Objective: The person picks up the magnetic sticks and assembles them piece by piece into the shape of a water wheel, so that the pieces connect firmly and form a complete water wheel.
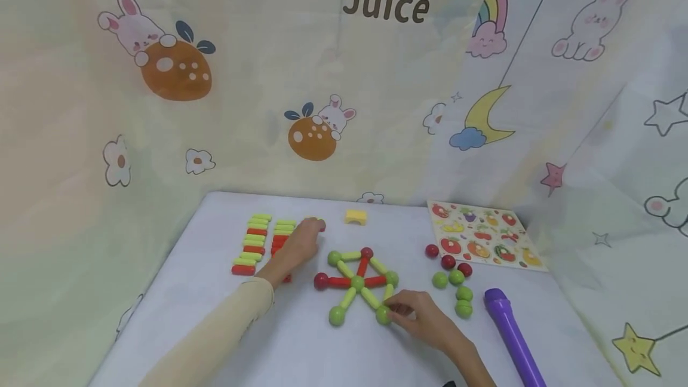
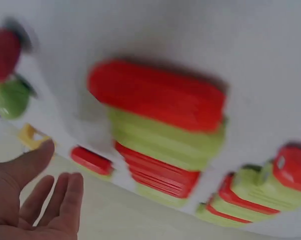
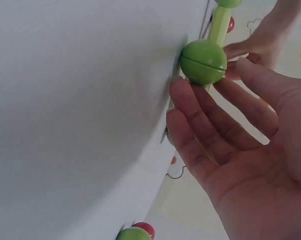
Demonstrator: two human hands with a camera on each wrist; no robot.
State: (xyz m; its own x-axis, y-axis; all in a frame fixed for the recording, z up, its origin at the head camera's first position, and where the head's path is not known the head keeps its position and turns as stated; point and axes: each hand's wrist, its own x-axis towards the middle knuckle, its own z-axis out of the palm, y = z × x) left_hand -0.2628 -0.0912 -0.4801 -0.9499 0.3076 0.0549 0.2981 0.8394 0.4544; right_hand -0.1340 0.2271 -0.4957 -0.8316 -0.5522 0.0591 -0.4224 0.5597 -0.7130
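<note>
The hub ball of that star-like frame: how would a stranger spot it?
On the white table, find the star-like frame. At its centre sits the green hub ball, where six sticks meet, more than at any neighbour.

Ahead of you, a pale, creased backdrop (image 1: 242, 106) printed with the word "Juice" (image 1: 386, 5), a rainbow (image 1: 498, 8), a yellow moon (image 1: 486, 109) and a yellow star (image 1: 636, 348) rises behind your white table (image 1: 306, 354). You see it flank the table's left and right sides too, in soft light.
</note>
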